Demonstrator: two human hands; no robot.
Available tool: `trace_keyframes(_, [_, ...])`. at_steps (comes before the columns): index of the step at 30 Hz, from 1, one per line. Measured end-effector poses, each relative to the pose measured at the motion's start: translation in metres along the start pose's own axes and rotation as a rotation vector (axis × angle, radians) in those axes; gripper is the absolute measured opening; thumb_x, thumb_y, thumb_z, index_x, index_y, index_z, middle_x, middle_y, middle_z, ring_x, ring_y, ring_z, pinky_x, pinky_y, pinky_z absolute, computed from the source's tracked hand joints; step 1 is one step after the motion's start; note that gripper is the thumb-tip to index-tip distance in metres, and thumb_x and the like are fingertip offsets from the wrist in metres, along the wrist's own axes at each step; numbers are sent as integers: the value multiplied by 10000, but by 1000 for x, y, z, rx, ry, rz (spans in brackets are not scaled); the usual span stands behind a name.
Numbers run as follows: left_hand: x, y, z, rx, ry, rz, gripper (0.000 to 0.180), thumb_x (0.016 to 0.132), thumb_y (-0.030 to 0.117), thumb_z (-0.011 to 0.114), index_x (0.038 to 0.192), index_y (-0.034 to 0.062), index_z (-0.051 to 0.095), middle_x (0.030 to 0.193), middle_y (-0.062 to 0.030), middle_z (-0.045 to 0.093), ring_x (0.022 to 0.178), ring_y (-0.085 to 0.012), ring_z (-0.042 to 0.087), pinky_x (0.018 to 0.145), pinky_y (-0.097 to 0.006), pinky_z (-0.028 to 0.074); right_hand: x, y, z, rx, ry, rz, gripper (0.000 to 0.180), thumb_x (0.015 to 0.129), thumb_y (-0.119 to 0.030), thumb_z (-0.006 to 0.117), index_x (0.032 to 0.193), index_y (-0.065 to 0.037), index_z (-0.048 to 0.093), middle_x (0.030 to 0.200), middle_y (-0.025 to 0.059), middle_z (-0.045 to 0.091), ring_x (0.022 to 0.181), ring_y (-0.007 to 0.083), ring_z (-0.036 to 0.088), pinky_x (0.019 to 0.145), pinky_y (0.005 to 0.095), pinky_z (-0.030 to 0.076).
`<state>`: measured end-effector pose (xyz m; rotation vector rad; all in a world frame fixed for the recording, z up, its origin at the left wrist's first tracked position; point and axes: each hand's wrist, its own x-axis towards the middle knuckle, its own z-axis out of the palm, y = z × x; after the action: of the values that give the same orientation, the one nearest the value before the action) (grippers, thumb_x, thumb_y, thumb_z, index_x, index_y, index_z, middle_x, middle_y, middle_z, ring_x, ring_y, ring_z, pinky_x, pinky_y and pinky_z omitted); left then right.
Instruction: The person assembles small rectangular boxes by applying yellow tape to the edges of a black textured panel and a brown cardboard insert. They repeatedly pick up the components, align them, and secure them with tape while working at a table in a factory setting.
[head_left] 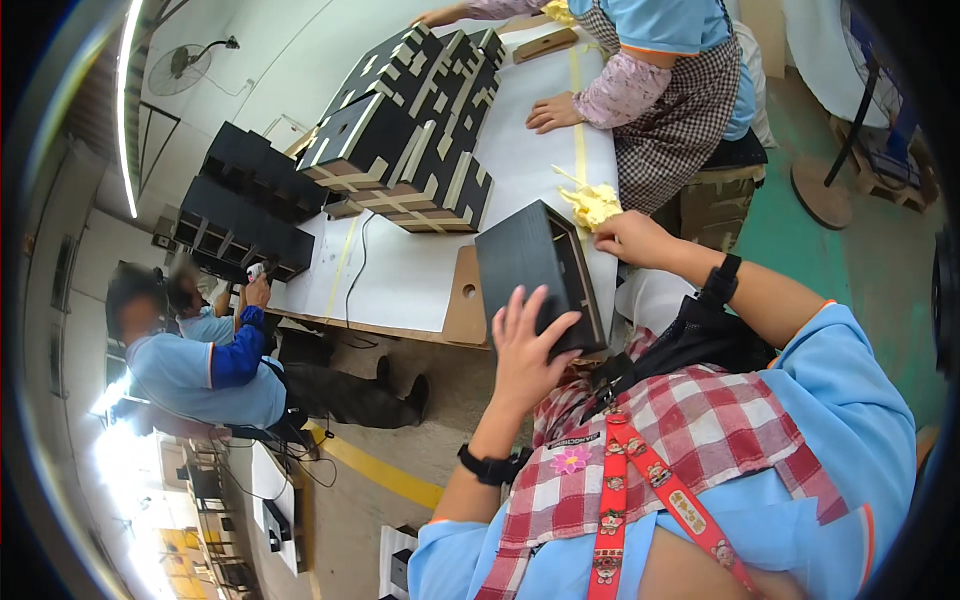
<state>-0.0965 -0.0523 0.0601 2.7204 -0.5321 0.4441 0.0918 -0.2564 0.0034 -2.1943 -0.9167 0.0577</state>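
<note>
A black box [530,262] stands tilted at the near edge of the table, close to my body, with its open side turned to the right. My left hand [530,345] lies spread on the box's near end, fingers stretched over its black face. To the right of the box, my right hand [637,240] is closed, its fingertips against a crumpled wad of yellow tape [592,205]. The fingertips are partly hidden, but they appear to pinch the wad's lower edge.
A stack of black boxes with tape strips [410,150] fills the far table. More black boxes [240,225] stand at left. A co-worker's hand [553,112] rests on the white tabletop [540,165]. Another person [215,370] works at left. A dark cable [355,270] crosses the table.
</note>
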Motion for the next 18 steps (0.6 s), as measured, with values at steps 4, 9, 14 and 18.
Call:
trace_keyframes(4, [-39,-13,-15,-183,115,-196,404,784,205,643,1172,127,559,1379,-162,375,1290,-346,319,1035,-459,228,-12,-5,-4,127,-214,104,168,779,-184,632,864,-43,666,748,104,651,698,230,627,660,344,490])
trace_keyframes(9, [-38,-16,-19,-310,309,-478,415,824,96,540,1234,49,493,1309,-203,459,1181,-316,482,978,-343,365,-11,-7,13,303,-337,200,174,786,-172,620,879,-32,659,750,94,658,692,202,631,645,332,489])
trace_keyframes(14, [-22,-54,-46,8,67,-789,474,823,164,516,1274,28,468,944,-220,633,903,-312,630,810,-356,466,-16,-7,32,78,-391,2,226,786,-176,608,968,-47,645,829,109,665,773,262,637,709,358,491])
trace_keyframes(18, [-14,-91,-58,-249,-73,-957,471,835,355,565,1160,13,567,1012,-224,633,975,-334,600,838,-382,444,-28,-3,46,-55,-328,-7,265,786,-187,608,1021,-69,639,869,119,660,855,294,625,765,391,481])
